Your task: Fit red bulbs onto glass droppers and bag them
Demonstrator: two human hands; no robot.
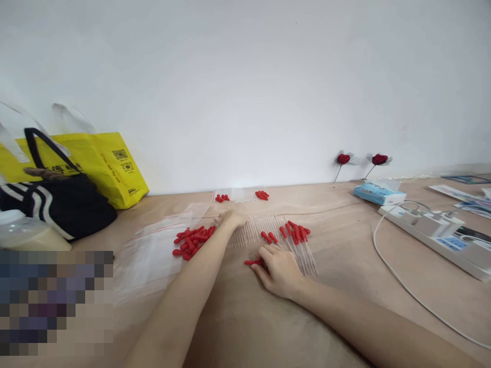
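Observation:
My right hand [279, 270] is closed round a red rubber bulb [252, 262], whose narrow end points left. Just behind it lies a row of clear thin tubes [249, 230]; those toward the right carry red bulbs [295, 232] on their far ends. My left hand [230, 220] reaches to the left end of that row, its fingers small and partly hidden by the hand, so their grip is unclear. A pile of loose red bulbs [190, 243] rests on clear zip bags [157, 245], left of my left forearm.
At the back, another clear bag [241, 194] lies with small groups of red bulbs. A yellow bag [115, 168], black bag [88, 204] and bottle [30, 235] stand left. To the right are a tissue pack [378, 194], power strip [468, 258] and white cable [395, 276].

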